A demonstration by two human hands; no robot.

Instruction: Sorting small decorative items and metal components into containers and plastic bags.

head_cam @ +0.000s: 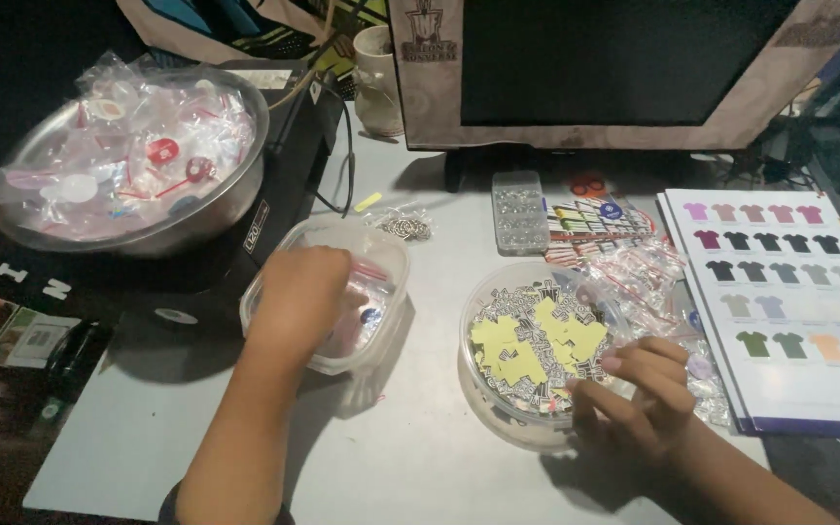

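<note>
Left hand inside clear square tub, centre frame; grip hidden. Right hand fingers curled over round tub rim; hold indiscernible.

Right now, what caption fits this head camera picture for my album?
Left hand dips into a clear tub while right hand picks at a round tub of yellow stickers.

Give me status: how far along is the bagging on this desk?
Done: the metal bowl is piled with filled clear bags. In hand: left hand reaches into the square plastic tub; right hand rests at the round container of die-cut stickers. Left: that container looks full, loose zip bags lie beside it.
</note>
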